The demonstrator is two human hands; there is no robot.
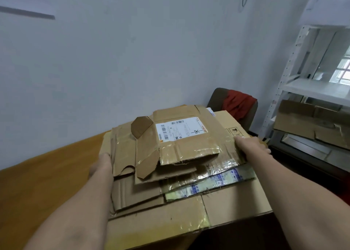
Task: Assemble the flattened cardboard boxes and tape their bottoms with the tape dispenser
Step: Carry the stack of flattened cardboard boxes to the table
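Observation:
A stack of several flattened cardboard boxes (176,176) fills the middle of the view, held over the near end of a wooden table (47,174). The top box (181,136) carries a white shipping label and shiny old tape. My left hand (102,164) holds the stack's left edge, its fingers hidden under the cardboard. My right hand (250,145) grips the right edge, thumb on top and fingers tucked below. No tape dispenser is in view.
A chair (219,98) with a red cloth (238,104) draped over it stands behind the stack against the pale wall. A white metal shelf (306,87) stands at the right, with another worn cardboard box (310,123) leaning on it.

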